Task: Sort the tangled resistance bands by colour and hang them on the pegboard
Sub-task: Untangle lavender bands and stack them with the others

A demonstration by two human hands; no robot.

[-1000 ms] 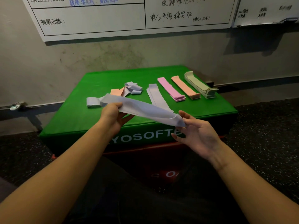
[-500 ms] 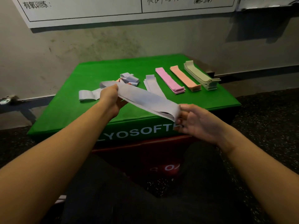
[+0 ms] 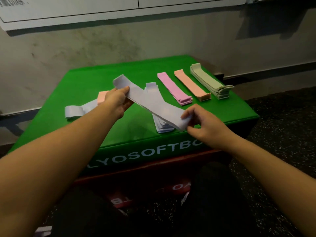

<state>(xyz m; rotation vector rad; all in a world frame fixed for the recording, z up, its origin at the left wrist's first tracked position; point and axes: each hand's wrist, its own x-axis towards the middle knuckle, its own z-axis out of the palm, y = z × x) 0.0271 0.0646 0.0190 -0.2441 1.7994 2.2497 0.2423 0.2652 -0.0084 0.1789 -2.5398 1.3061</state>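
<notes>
Here, a green padded box (image 3: 95, 79) filled the middle of the frame, set against a stained grey wall (image 3: 85, 48), with a whiteboard (image 3: 68, 12) along the top edge and dark speckled flooring (image 3: 282, 125) at right. On the box lay a pale violet stack (image 3: 161, 125), a pink stack (image 3: 172, 88), a peach stack (image 3: 191, 84) and a grey-green stack (image 3: 208, 79). The left hand (image 3: 118, 100) gripped one end of a violet band (image 3: 153, 103); the right hand (image 3: 203, 124) pinched the other end between thumb and fingertips. Since half a second earlier the band had been carried over the violet stack, and the view had dipped. A loose violet band (image 3: 73, 112) and a peach band (image 3: 102, 97) were partly hidden behind the left arm; the whiteboard writing was blurred.
</notes>
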